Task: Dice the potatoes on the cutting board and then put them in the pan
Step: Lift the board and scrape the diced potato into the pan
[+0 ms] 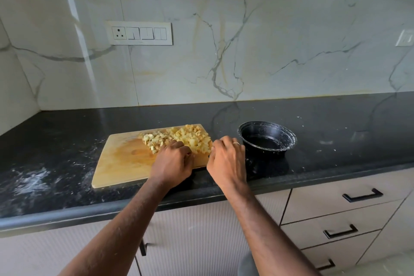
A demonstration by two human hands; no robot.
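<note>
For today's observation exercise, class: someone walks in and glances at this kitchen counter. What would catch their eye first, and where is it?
First, the heap of diced potato at the far right end of the wooden cutting board, pale yellow against the dark counter. Both hands sit at the heap's near edge, left hand on the board, right hand beside it. Just right stands a black pan, holding no potato yet.

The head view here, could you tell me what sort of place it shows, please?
Most likely a home kitchen. A dark stone countertop runs below a marble-look backsplash with a switch panel, cabinet drawers sit underneath, and diced potatoes lie on a wooden cutting board.
</note>
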